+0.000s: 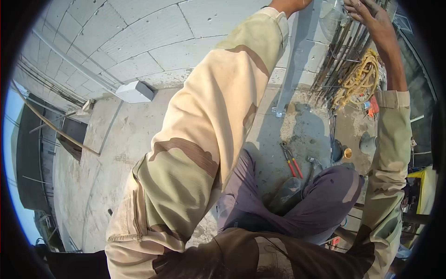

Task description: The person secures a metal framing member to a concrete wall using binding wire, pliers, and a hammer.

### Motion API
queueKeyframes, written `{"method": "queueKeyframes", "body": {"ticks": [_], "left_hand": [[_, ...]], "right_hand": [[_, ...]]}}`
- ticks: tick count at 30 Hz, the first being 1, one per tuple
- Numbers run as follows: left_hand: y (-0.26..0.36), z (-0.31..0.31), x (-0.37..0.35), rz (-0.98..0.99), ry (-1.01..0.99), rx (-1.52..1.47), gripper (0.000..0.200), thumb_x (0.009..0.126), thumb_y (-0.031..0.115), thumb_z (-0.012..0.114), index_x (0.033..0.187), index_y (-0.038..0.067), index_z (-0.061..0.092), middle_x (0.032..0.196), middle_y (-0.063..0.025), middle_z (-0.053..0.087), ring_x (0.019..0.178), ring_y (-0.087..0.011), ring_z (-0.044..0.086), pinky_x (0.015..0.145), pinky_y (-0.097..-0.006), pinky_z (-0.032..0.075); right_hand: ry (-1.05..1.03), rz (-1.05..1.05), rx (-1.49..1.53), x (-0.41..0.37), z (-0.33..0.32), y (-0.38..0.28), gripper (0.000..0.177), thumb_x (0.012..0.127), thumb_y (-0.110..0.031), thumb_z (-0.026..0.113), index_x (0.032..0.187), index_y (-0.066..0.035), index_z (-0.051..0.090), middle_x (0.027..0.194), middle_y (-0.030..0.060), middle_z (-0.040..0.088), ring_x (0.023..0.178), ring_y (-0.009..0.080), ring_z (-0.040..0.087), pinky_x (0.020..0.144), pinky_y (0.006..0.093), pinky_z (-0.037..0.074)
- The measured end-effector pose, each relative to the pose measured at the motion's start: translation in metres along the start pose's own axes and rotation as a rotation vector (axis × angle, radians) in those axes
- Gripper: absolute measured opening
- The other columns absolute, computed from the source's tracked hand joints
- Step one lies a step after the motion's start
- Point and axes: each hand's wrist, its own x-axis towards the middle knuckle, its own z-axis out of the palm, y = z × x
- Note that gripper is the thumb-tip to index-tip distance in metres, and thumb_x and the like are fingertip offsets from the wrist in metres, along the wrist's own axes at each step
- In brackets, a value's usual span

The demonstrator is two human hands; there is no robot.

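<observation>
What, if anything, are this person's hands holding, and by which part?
It cannot be told: the picture's top edge crops both the left hand and the right hand, which is near something see-through but shows no clear grip.

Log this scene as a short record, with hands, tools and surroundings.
Left hand: cut off by the top edge; grip unclear
Right hand: raised near the rebar; grip unclear
Cutters: red-handled, on the floor
Rope: yellow, by the rebar
Wall: pale grey blocks
</observation>
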Motion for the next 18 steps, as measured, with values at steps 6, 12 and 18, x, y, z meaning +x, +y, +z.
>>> {"method": "queueKeyframes", "body": {"ticks": [6,12,18], "left_hand": [[-0.014,0.028,0.000,-0.040,0.197,-0.028,0.068,0.067,0.015,0.094,0.119,-0.012,0.059,0.117,-0.0295,0.065,0.115,-0.0425,0.064,0.099,-0.0411,0.051],[-0.015,0.031,0.000,-0.024,0.202,-0.072,0.067,0.069,0.015,0.093,0.118,-0.012,0.057,0.113,-0.0277,0.067,0.109,-0.0396,0.066,0.096,-0.0413,0.052],[-0.024,0.038,0.000,0.055,0.267,-0.025,0.055,0.071,0.011,0.089,0.112,-0.010,0.058,0.101,-0.0250,0.068,0.097,-0.0384,0.069,0.086,-0.0415,0.054]], "right_hand": [[0.175,-0.393,0.145,0.136,0.051,0.021,0.063,0.101,-0.044,0.064,0.148,-0.003,0.053,0.149,0.0152,0.055,0.141,0.0254,0.049,0.114,0.0378,0.040],[0.370,0.009,0.363,0.099,0.076,0.006,0.067,0.102,-0.045,0.062,0.150,-0.001,0.050,0.153,0.0161,0.052,0.144,0.0255,0.046,0.117,0.0377,0.036],[0.348,0.171,0.451,0.084,0.103,0.065,0.068,0.102,-0.044,0.064,0.150,0.001,0.049,0.150,0.0158,0.054,0.135,0.0237,0.052,0.116,0.0372,0.037]]}}
